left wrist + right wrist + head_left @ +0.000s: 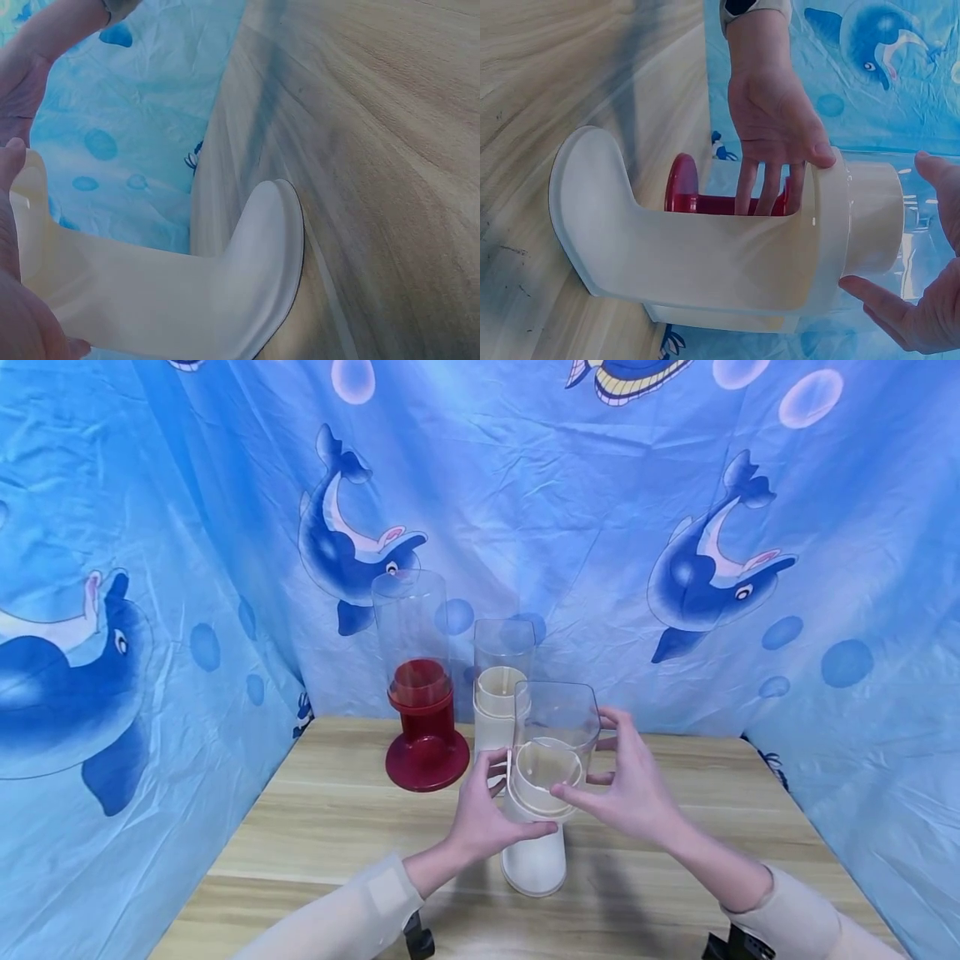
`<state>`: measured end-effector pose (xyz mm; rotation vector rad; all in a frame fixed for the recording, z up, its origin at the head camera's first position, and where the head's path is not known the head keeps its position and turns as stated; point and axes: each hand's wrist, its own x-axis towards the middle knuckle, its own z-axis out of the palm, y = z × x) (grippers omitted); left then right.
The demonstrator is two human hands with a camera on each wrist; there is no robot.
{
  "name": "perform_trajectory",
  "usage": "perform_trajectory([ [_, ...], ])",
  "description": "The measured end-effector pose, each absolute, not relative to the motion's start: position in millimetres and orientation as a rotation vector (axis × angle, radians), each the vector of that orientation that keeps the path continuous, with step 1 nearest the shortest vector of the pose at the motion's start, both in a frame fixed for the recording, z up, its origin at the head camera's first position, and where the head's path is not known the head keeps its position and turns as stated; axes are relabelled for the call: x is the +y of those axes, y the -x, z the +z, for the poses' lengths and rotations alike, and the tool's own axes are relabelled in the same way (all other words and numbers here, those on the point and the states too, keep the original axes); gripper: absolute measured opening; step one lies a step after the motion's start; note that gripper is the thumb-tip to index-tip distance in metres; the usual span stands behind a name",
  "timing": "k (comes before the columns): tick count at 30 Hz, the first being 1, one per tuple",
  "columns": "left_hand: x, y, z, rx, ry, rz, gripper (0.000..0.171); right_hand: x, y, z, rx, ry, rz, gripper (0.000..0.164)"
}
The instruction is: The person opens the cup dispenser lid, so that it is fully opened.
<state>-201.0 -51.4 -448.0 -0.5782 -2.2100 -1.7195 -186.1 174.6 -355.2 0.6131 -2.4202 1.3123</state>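
Observation:
A white candle holder [534,864] with a flared foot stands upright in front of me, and a clear cylindrical shade [555,710] sits around its top cup. My left hand [483,818] grips the holder's collar from the left, thumb across the front and fingers behind. On the other side, my right hand [633,785] holds the lower part of the shade between thumb and fingers. One right fingertip meets the collar's edge in the right wrist view, where the white stem [720,255] shows below. The foot [262,262] rests on the wood in the left wrist view.
Behind to the left stands a red holder [427,760] with its own tall clear shade [408,610]. A second white holder [491,731] with a clear shade [504,639] is directly behind the held one. Blue dolphin-print curtains [562,527] enclose the wooden table [322,827].

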Motion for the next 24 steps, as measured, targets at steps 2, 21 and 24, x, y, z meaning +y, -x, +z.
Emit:
perform_trajectory([
  [2, -51.9, 200.9, -448.0, -2.208, 0.583, -1.725, 0.103, 174.2, 186.4, -355.6, -2.416, -0.620, 1.315, 0.110],
  [21, -66.6, 196.8, -454.6, -2.216, 0.661, -1.722, 0.101, 182.0, 188.1, -360.6, -2.390, -0.731, 1.323, 0.113],
  [24, -71.8, 202.3, -450.7, -2.192, 0.738, -1.696, 0.103, 184.5, 187.1, -360.0, -2.380, -0.758, 1.313, 0.116],
])
